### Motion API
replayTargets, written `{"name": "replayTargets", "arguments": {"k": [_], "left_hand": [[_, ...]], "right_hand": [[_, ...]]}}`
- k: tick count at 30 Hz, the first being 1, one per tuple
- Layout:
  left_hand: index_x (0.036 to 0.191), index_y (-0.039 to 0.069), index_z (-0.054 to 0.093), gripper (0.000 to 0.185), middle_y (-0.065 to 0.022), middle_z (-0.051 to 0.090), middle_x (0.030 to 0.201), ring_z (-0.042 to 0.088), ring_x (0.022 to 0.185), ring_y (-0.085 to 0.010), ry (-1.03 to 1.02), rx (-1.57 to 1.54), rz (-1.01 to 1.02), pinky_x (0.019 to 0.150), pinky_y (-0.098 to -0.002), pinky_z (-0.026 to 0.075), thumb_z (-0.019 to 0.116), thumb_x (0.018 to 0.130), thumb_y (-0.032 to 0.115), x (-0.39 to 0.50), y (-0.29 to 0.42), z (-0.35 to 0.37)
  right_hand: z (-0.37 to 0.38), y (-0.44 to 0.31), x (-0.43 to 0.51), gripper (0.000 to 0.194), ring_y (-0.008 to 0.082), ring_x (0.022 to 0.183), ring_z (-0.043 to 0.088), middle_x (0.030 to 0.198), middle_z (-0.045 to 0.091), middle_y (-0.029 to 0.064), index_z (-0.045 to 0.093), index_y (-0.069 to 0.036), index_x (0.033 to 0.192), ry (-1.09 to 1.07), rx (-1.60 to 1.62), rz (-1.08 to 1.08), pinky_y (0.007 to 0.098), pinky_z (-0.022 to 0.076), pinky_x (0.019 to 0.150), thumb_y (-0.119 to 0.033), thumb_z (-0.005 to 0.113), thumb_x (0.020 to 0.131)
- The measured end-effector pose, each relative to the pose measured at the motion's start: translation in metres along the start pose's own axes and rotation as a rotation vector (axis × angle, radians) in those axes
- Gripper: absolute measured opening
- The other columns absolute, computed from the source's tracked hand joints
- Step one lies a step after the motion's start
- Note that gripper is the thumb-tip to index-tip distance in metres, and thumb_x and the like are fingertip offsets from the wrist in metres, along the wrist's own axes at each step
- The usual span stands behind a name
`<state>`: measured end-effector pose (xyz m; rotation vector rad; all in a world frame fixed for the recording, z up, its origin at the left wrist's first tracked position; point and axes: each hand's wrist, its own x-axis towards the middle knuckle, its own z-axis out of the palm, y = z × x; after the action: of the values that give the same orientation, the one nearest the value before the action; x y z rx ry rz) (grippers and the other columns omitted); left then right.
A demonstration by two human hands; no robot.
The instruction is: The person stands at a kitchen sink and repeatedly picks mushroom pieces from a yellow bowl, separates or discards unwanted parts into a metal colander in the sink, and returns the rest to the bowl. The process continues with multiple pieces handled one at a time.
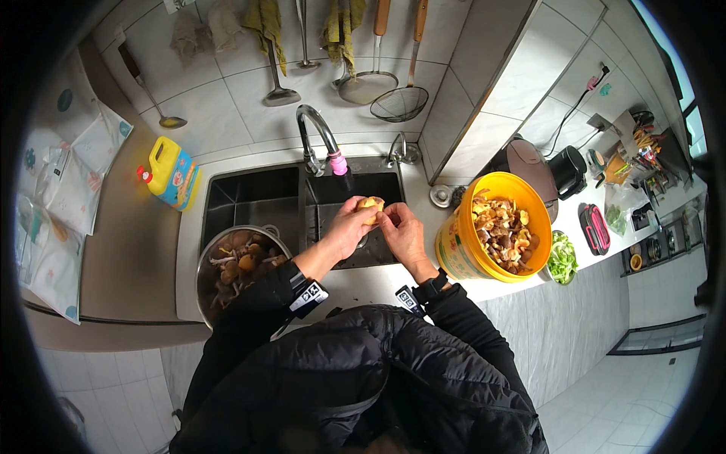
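My left hand [347, 227] holds a yellowish mushroom [371, 205] over the right basin of a dark double sink [354, 262]. The fingers of my right hand [404, 230] touch the mushroom's right side; whether they pinch a piece of it is hidden. A chrome faucet [315, 127] with a pink nozzle reaches over that basin, just beyond my hands. At the left, a steel pot [203, 272] holds brown mushrooms [238, 267] in what looks like water. To the right stands a yellow plastic bucket [454, 245] with many mushrooms [505, 232] in it.
A yellow jug with a red cap [176, 176] stands behind the sink's left side. Ladles and strainers [400, 104] hang on the tiled wall. Right of the bucket are a bowl of chopped greens [562, 258], a rice cooker [530, 164] and a black-and-pink lidded box [594, 229].
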<state>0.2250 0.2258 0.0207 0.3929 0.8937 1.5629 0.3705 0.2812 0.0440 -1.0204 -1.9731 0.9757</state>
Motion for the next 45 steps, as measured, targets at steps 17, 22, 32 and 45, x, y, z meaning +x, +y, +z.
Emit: {"name": "replayTargets", "arguments": {"k": [17,22,32,45], "left_hand": [[0.121,0.0,0.061,0.029,-0.0012,0.066,0.11,0.062,0.097,-0.0086,0.056,0.452,0.214,0.082,-0.0242,0.053,0.068,0.095,0.011,-0.007,-0.008,0.0],[0.118,-0.002,0.063,0.027,-0.0013,0.067,0.108,0.06,0.095,-0.0058,0.037,0.719,0.303,0.082,-0.0218,0.051,0.068,0.094,0.008,-0.004,-0.005,0.005],[0.123,0.004,0.06,0.03,-0.0048,0.067,0.116,0.064,0.102,-0.0128,-0.141,0.248,0.005,0.084,-0.0302,0.054,0.067,0.097,0.018,-0.01,0.022,0.003],[0.111,0.013,0.066,0.024,-0.0059,0.067,0.107,0.067,0.098,-0.0246,0.024,-0.085,-0.263,0.082,-0.0362,0.055,0.067,0.096,0.031,-0.005,0.04,-0.023]], "right_hand": [[-0.011,-0.008,0.002,0.012,0.0304,0.088,0.063,0.088,0.067,0.0093,0.073,-0.01,0.093,0.115,-0.323,-0.375,0.0421,0.048,0.079,-0.017,0.074,0.083],[-0.011,-0.011,0.003,0.009,0.0311,0.084,0.062,0.084,0.065,0.0098,0.07,-0.009,0.087,0.159,-0.422,-0.375,0.0426,0.0467,0.075,-0.016,0.072,0.082],[-0.021,0.019,0.014,0.013,0.0333,0.077,0.066,0.082,0.064,0.0184,0.063,-0.002,0.086,0.1,-0.109,0.187,0.0416,0.0509,0.068,-0.014,0.065,0.087],[-0.154,-0.03,0.036,0.011,0.0351,0.083,0.069,0.086,0.07,0.0165,0.07,-0.007,0.093,-0.228,-0.377,-0.274,0.0422,0.0551,0.076,-0.016,0.067,0.087]]}}
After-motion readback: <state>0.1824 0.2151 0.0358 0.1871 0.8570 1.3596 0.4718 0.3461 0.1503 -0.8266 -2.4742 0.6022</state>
